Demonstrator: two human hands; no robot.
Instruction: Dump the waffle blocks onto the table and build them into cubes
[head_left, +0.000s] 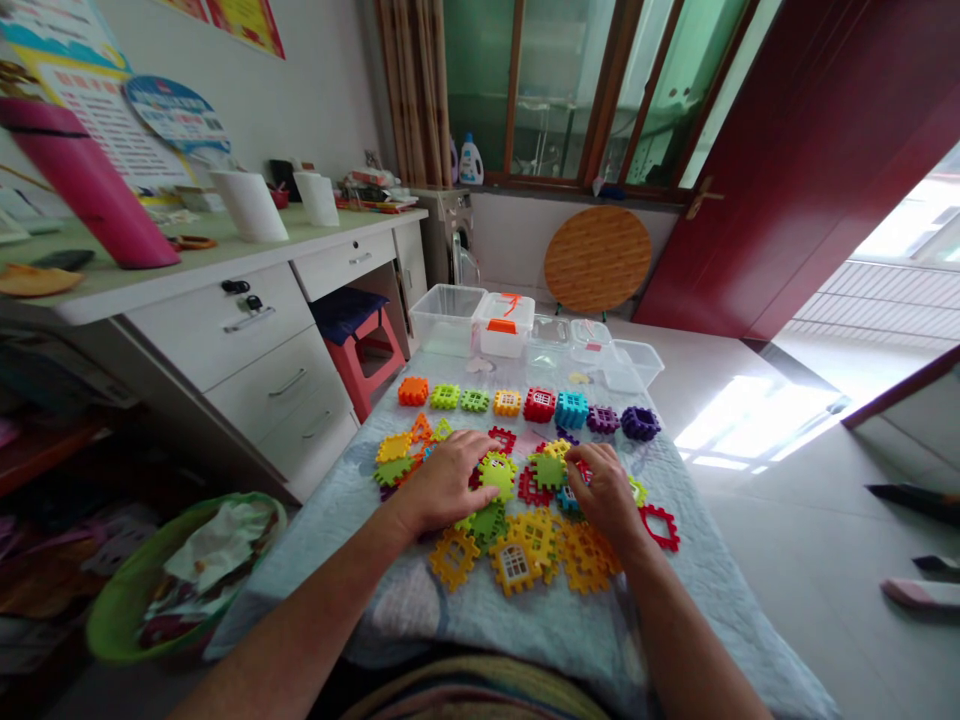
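My left hand (448, 482) reaches over a pile of plastic building pieces, with thumb and fingers closed around the edge of a light green toothed piece (497, 476). On the right, my right hand (606, 492) has its fingertips bent against the edge of another green toothed piece (549, 471); part of its grip is hidden. Yellow window pieces (516, 562) lie in front of the hands. A red square frame (660, 528) rests beside my right wrist. Orange triangles and yellow pieces (394, 447) are scattered left of my left hand.
Behind the pile stands a row of assembled cubes, from an orange cube (413, 391) to a purple one (640, 423). Clear plastic boxes (448, 320) line the table's far end. A green basket (112, 620) and a desk (217, 320) are on the left.
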